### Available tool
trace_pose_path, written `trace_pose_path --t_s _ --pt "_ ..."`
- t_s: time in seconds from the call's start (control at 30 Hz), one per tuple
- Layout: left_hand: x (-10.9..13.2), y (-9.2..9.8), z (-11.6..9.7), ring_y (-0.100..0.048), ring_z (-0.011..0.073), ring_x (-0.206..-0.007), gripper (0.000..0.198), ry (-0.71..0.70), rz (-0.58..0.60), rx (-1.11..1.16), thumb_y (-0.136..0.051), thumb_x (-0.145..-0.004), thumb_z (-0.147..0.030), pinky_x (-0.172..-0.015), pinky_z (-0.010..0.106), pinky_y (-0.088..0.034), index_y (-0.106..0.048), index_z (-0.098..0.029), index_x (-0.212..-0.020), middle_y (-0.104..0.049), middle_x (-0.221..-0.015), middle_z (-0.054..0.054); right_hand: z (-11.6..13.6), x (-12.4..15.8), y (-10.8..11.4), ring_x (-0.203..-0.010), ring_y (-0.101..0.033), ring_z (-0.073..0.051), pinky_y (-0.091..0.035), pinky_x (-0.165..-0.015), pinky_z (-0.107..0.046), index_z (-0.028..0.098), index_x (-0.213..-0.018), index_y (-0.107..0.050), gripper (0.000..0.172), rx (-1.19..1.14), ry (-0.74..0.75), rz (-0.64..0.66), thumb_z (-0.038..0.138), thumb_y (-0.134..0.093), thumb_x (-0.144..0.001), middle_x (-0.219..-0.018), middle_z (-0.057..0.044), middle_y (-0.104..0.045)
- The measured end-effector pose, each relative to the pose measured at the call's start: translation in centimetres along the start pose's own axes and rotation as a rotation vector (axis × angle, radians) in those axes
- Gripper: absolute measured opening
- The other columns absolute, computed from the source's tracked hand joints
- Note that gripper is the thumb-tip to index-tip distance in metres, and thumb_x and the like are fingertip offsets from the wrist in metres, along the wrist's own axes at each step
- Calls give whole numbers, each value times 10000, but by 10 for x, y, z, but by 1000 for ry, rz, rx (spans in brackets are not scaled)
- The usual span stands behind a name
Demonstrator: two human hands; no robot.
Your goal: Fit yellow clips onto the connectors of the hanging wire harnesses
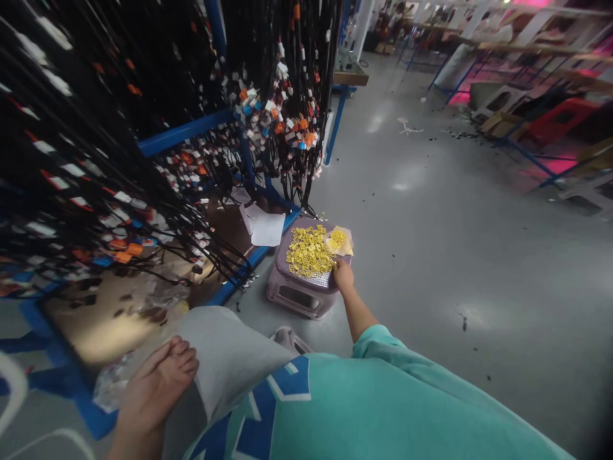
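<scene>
My right hand point(343, 276) reaches out to a purple plastic stool point(299, 295) on the floor, its fingers curled at the edge of a pile of small yellow parts point(309, 251) spread on the stool's top. A small clear bag of yellow parts point(339, 240) lies just beyond the fingers. Whether the fingers pinch a part is hidden. My left hand point(158, 383) rests flat on my grey-trousered knee point(225, 351), fingers stretched out and holding nothing.
A blue-framed rack point(184, 133) hung with black cable harnesses and coloured connectors point(278, 108) fills the left. White paper sheets point(263, 225) lie on its brown base board. Grey floor spreads to the right, with benches and crates point(550, 118) at the far right.
</scene>
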State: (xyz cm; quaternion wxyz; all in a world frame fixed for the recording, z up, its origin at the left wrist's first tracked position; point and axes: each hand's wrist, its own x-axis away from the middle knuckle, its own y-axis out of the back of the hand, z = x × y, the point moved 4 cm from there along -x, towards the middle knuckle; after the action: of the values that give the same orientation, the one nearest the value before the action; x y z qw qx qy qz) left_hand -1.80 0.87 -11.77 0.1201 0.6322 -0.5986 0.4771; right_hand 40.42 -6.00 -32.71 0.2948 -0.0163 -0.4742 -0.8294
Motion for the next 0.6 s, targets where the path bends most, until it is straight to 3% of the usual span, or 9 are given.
trace_pose_path --t_s 0.17,0.3,0.43,0.6 --pt "-4 -3 0 -464 94 -387 280 0 8 9 -315 -848 -28 -360 187 -402 -496 -159 -681 -475 -529 -1 -1 11 4 -952 -598 -175 -481 -855 -389 138 -1066 -587 297 -70 4 -60 376 -487 -918 -1053 -70 -619" --pt "-12 -5 -10 -474 93 -400 286 -54 29 -9 -322 -858 -35 -381 190 -409 -514 -131 -668 -494 -526 9 -4 17 6 -1047 -591 -243 -456 -863 -351 117 -1088 -597 356 -164 -18 -107 316 -364 -908 -1078 -147 -644" --pt "-21 -17 -44 -493 103 -405 259 -273 41 -127 -371 -821 -22 -392 200 -417 -543 -118 -652 -517 -518 26 -7 24 6 -1065 -607 -280 -468 -871 -343 121 -1134 -605 463 -268 -46 -127 343 -369 -803 -1098 -161 -664" --pt "-26 -45 -106 -508 91 -431 174 -600 -7 -127 -462 -736 1 -431 190 -426 -569 -124 -680 -556 -531 11 -15 34 1 -822 -699 -278 -556 -687 -330 163 -1096 -640 511 -420 -110 -116 394 -408 -703 -845 -122 -722"
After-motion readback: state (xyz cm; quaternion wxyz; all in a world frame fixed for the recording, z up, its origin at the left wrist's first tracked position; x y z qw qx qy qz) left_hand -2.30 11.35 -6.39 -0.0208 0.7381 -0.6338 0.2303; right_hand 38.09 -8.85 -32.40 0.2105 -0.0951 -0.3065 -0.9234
